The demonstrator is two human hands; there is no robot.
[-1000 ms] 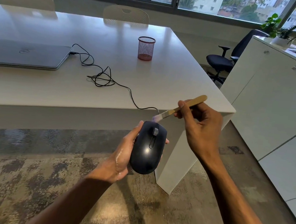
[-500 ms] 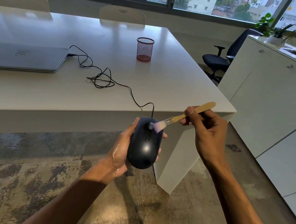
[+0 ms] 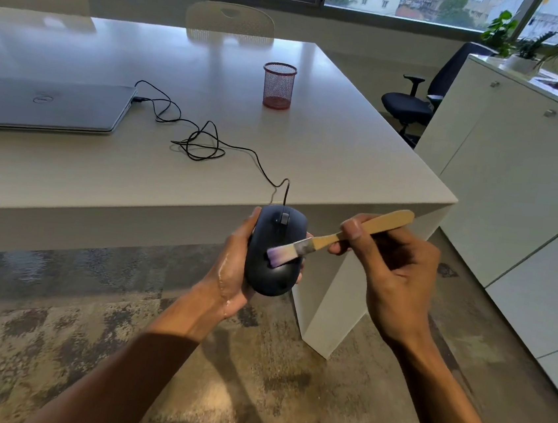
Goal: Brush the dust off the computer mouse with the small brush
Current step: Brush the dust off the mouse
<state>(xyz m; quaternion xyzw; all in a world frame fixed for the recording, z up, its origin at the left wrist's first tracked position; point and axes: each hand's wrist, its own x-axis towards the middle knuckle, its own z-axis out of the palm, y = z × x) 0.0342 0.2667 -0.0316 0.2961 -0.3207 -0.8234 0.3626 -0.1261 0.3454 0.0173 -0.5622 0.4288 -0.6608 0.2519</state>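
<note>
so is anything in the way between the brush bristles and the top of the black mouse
Nothing visible. The small wooden-handled brush in the right hand already has its bristles on the black corded computer mouse; the left hand grips only its sides.

The left hand point(image 3: 229, 275) is hiding the mouse's point(image 3: 275, 249) left flank. The laptop point(image 3: 47, 106) is running off the left edge. Brush bristles point(image 3: 281, 255) are blurring.

Brush point(image 3: 336, 239) bristles on held mouse point(image 3: 275, 250)

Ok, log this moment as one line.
left hand: holds mouse | right hand: holds brush | bristles on mouse back
</note>
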